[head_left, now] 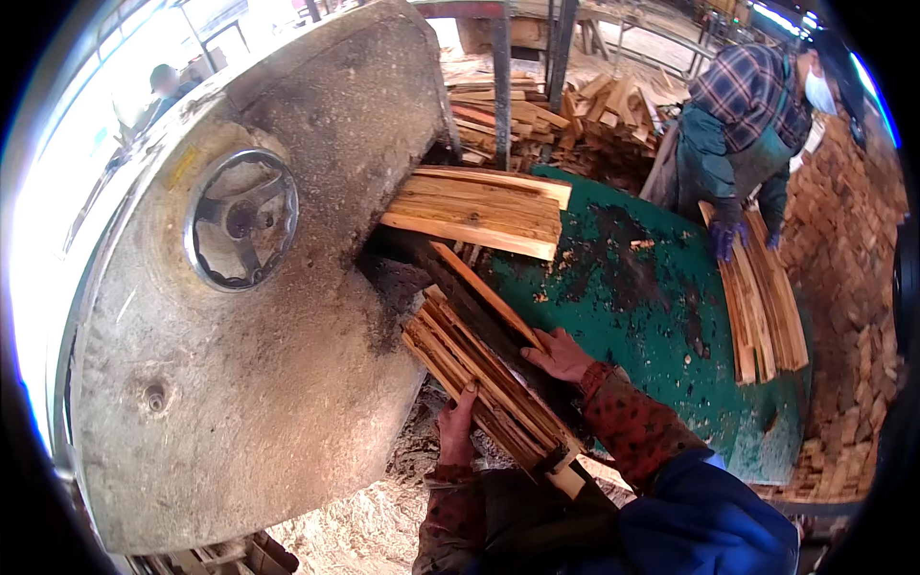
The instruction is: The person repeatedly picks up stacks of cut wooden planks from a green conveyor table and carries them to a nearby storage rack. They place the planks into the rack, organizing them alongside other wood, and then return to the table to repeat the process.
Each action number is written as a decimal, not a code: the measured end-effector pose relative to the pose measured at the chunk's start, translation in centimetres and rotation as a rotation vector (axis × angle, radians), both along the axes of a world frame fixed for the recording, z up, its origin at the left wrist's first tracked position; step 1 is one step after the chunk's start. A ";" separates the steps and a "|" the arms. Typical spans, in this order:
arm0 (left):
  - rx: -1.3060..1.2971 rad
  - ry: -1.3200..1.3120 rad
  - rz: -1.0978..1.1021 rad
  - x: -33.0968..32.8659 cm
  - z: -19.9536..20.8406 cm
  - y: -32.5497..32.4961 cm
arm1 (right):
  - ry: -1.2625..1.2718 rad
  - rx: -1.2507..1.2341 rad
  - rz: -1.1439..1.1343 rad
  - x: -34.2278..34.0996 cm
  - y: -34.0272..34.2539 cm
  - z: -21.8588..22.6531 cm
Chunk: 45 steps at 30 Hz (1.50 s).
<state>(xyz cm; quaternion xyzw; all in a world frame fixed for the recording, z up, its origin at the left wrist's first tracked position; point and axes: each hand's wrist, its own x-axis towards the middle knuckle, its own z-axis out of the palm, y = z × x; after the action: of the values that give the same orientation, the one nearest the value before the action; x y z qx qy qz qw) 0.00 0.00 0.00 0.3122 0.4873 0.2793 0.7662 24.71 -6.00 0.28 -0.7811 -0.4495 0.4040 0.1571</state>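
1. Here we are, eyes on the right hand (563, 357): its thumb and fingers close narrowly about the near end of a loose slat (486, 293), a pinch as best we can judge.

2. From those fingers the slat reaches away, up and to the left, its far tip by the machine's stone-coloured housing (316, 383) and just below the thick planks (484, 213).

3. Now the relation we judge everything turns on: the slat's long axis slants from upper left to lower right, and the bundle of slats (484, 383) slants nearly the same way, close to parallel.

4. A narrow dark gap separates the two, with the bundle on the lower-left side, nearer the body. At the slat's near end, we see that gap is short.

5. Over to the left hand (456, 431): it's at the bundle's outer flank, thumb up against the side, gripping; the fingers underneath are hidden from us.

6. So which hand is nearer? The right, clearly, for the loose slat; the left has the bundle between itself and that piece.

7. Right of both hands, we have the green table (623, 287), its surface scuffed dark.
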 end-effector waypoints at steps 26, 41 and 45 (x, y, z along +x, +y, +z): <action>-0.210 -0.159 -0.357 -6.9 -2.8 -0.9 | -0.054 0.671 -0.807 -18.4 -13.4 -5.6; -0.127 -0.160 -0.586 -9.3 -3.6 0.0 | 0.644 0.461 -0.873 -19.1 -15.8 -2.3; -0.187 -0.138 -0.629 -9.6 -4.4 0.8 | 0.964 0.684 -0.959 -20.6 -15.2 -2.9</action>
<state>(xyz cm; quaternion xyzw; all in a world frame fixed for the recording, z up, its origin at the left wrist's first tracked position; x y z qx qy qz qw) -9.57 0.77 -4.42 0.3560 0.3376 0.0039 0.8714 4.14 -21.18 -2.60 -0.5355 -0.0428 0.4262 0.7278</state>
